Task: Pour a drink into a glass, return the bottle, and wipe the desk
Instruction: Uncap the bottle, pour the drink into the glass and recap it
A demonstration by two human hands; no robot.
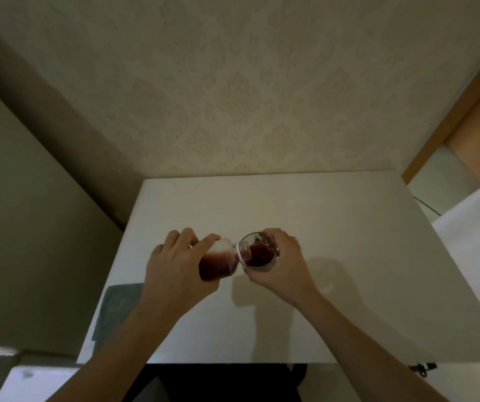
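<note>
Mid-pour at a plain white worktop (291,204): our left hand (175,265) is wrapped around a small clear plastic bottle of dark red drink (218,264), its fingers (188,237) clenched over the far side of the body and the thumb on the near side. Our right hand (285,268) cups a short clear glass tumbler (259,252), fingers curled round its right wall to steady it; the tumbler is tilted a little toward the bottle, and whether its base rests on the worktop we cannot tell.

The bottle lies almost on its side, its long axis running left to right, with the white-ringed neck touching the tumbler's left rim and the mouth just inside it. Red liquid already stands roughly halfway up the tumbler, while the bottle holds what looks like half its contents, so we judge the pour well advanced but unfinished.

The next move turns on that axis: the left hand, the one on the bottle, must swing the neck up and back to the left to stop the flow cleanly. A drip off the lip onto the worktop seems the likeliest slip.

A flat grey cloth (119,309) waits at the near left edge, nearer our left hand, for the wiping that remains.
</note>
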